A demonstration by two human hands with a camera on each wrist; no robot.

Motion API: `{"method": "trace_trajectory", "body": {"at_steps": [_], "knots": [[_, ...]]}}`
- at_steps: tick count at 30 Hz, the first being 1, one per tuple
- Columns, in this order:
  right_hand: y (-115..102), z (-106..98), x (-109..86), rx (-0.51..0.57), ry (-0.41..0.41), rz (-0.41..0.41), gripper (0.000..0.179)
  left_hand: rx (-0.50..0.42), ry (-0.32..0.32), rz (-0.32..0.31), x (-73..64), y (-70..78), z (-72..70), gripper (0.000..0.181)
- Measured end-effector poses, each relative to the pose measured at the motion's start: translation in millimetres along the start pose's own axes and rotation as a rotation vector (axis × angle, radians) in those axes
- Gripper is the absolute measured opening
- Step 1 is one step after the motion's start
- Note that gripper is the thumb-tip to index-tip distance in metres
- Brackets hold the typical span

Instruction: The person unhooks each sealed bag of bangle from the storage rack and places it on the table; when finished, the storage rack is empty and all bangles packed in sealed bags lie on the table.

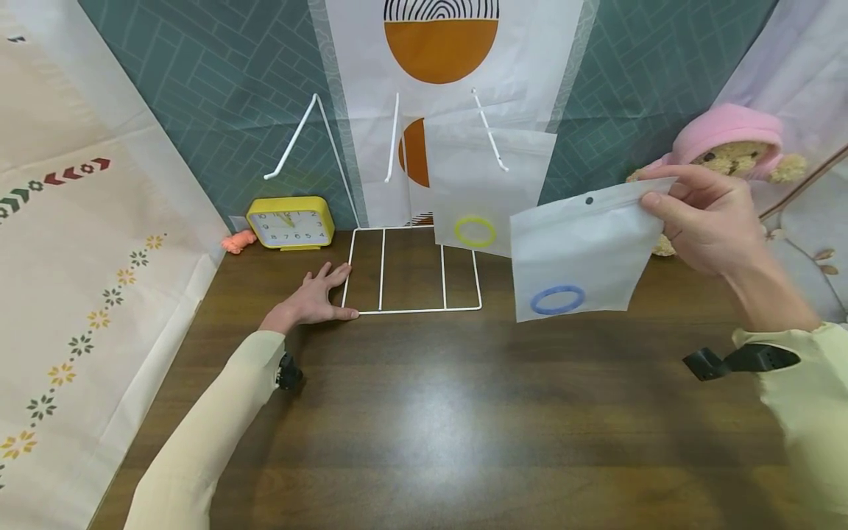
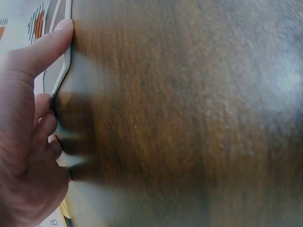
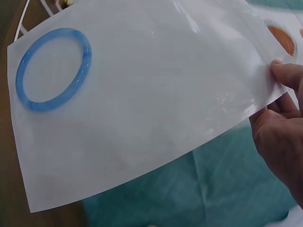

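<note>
My right hand [image 1: 715, 217] pinches the top right corner of a clear-fronted plastic bag [image 1: 583, 243], held up over the table. A blue bangle [image 3: 54, 70] lies in the bag's bottom corner, and a small punched hole [image 1: 589, 200] shows near its top edge. A white wire display rack [image 1: 414, 312] stands at the back with several prongs sticking forward. From its right prong [image 1: 490, 132] hangs a similar bag [image 1: 490, 184] with a yellow bangle [image 1: 474, 232]. My left hand [image 1: 318, 297] rests on the table, fingers spread, touching the rack base's front left corner with the thumb [image 2: 54, 45].
A yellow clock [image 1: 291, 222] stands left of the rack, beside a small orange object [image 1: 238, 241]. Behind my right hand sits a teddy bear in a pink hood [image 1: 735, 136]. Patterned cloth [image 1: 218, 88] hangs behind the brown wooden table [image 1: 430, 412].
</note>
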State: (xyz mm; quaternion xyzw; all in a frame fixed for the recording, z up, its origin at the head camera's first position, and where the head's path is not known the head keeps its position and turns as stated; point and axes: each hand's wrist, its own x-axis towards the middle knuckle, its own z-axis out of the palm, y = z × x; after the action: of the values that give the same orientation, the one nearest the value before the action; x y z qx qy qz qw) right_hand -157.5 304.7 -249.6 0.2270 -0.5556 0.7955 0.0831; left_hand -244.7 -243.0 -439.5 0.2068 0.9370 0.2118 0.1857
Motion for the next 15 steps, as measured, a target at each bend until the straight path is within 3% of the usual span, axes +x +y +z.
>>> {"method": "trace_trajectory", "body": {"at_steps": [7,9,15], "knots": [[-13,-49,-31.0,-0.108,0.065,-0.017,0.029,-0.004,0.009,0.006,-2.1,1.7,0.4,0.106],[-16,-64,-39.3,-0.083,0.05,-0.011,0.029,-0.002,0.01,0.002,-2.8,1.7,0.7,0.106],[-21,-115,-62.7,0.007,-0.104,-0.016,0.032,0.003,0.006,-0.006,-1.2,0.1,2.5,0.107]]}}
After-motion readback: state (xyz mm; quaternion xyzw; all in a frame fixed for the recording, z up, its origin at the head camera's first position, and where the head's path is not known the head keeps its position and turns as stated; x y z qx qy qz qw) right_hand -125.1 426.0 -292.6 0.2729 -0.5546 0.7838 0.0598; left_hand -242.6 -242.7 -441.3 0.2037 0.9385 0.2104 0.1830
